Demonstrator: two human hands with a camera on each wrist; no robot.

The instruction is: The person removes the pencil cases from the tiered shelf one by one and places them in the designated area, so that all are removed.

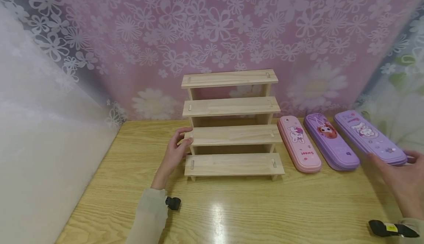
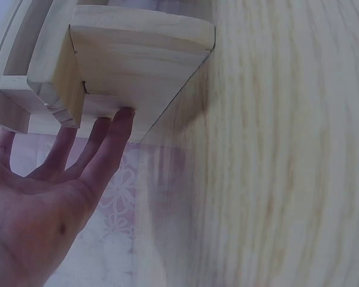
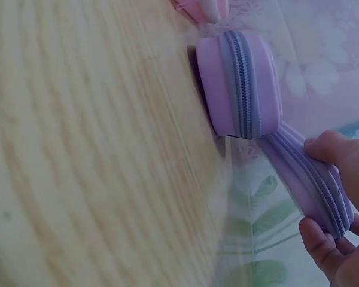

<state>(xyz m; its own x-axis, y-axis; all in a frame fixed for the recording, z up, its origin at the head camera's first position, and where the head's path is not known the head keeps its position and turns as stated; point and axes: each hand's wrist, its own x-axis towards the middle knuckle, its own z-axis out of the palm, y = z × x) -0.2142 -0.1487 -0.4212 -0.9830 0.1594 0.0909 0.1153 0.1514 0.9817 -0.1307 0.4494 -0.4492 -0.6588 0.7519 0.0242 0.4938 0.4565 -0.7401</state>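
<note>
A four-step wooden display stand (image 1: pixel 233 135) is upright on the table. My left hand (image 1: pixel 177 144) grips the left end of its second step from the bottom; in the left wrist view, the fingertips (image 2: pixel 125 113) touch the side board beneath. At the far right, my right hand (image 1: pixel 402 176) holds the near end of a lavender pencil case (image 1: pixel 371 135) with a white cartoon character. In the right wrist view, that zippered case (image 3: pixel 311 179) is raised off the table, thumb on one face and fingers on the other.
Right of the stand lie a pink pencil case (image 1: pixel 299 144) with a rabbit and a purple pencil case (image 1: pixel 331 141) with a doll-like character. A pink floral curtain (image 1: pixel 198 27) hangs behind the wood-grain table (image 1: pixel 251 207). Pale sheeting flanks both sides.
</note>
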